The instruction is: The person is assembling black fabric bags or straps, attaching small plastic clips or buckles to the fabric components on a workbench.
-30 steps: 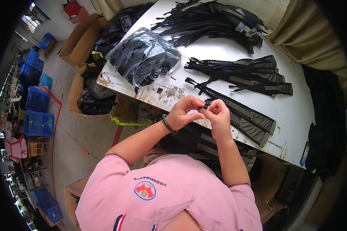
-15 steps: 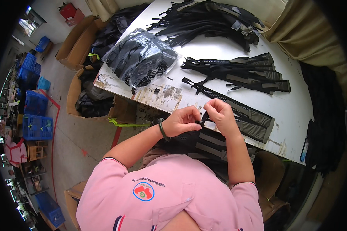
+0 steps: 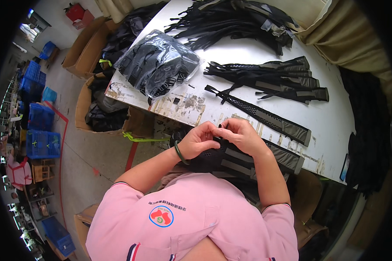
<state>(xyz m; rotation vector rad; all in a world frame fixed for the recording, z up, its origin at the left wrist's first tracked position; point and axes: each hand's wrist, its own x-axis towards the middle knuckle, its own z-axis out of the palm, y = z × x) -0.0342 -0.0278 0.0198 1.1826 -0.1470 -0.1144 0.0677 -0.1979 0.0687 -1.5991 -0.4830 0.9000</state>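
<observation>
1. While both hands meet at the near table (image 3: 335,126) edge, the left hand (image 3: 199,140) and the right hand (image 3: 243,135) pinch a black strap (image 3: 244,158), fingers curled closed on it.
2. Left of the table, cardboard boxes (image 3: 83,111) hold dark fabric.
3. Farther on the table lies a clear plastic bag (image 3: 159,63) of black buckles.
4. Blue crates (image 3: 42,143) stand far left.

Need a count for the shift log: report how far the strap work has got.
Done, apparently: a stack of black-and-grey straps and one single strap laid on the white table. In hand: left hand and right hand pinch a mesh strap piece. Left: the clear bag of black parts.
</observation>
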